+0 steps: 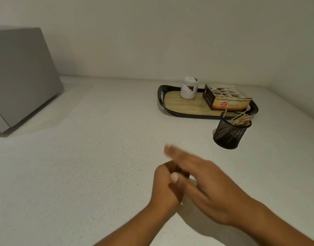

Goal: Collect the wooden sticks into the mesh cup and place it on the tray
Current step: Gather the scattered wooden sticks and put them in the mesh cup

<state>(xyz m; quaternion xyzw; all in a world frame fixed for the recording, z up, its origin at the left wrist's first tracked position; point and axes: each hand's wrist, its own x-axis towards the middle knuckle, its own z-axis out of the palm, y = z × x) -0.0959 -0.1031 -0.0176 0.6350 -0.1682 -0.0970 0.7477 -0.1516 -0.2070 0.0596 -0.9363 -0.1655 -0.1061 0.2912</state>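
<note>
My left hand (166, 181) is closed around a bundle of wooden sticks (175, 168) low in the middle of the counter; only their brown tops show. My right hand (205, 183) lies flat and blurred over the bundle, fingers stretched out to the left, holding nothing. A black mesh cup (229, 133) stands on the counter to the upper right, with several wooden sticks (240, 119) leaning out of it. Just behind the cup lies the black tray (161, 98) with a wood-look floor.
On the tray stand a white jar (189, 87) and an open tea-bag box (225, 99). A grey appliance (19, 75) fills the far left. A white wall closes the back and right side. The counter (81, 157) is pale and speckled.
</note>
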